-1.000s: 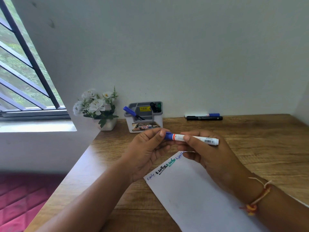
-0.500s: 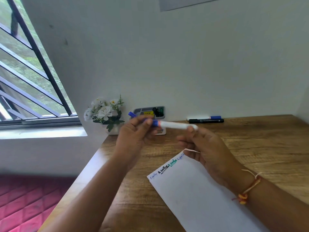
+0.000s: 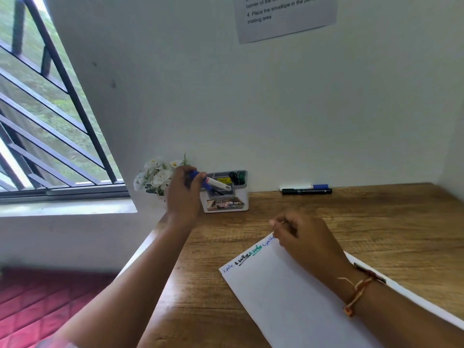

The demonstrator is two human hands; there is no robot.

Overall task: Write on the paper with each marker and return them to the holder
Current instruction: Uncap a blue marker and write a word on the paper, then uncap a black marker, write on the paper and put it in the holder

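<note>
My left hand grips a capped blue-and-white marker by its blue end, its white tail angled down over the front slot of the grey-and-white holder. The holder stands against the wall with a black and a green marker upright at its back right. My right hand rests loosely curled on the top corner of the white paper, holding nothing. Several short words in blue, black and green run along the paper's upper edge.
Two more markers, one blue-capped and one black, lie side by side on the wooden desk near the wall. A pot of white flowers stands left of the holder. A barred window is at left; the desk's left edge drops to a red floor.
My left hand has carried the blue marker away from my right hand, up and back to the holder. My right hand let go of it and settled on the paper. The view has tilted up.
</note>
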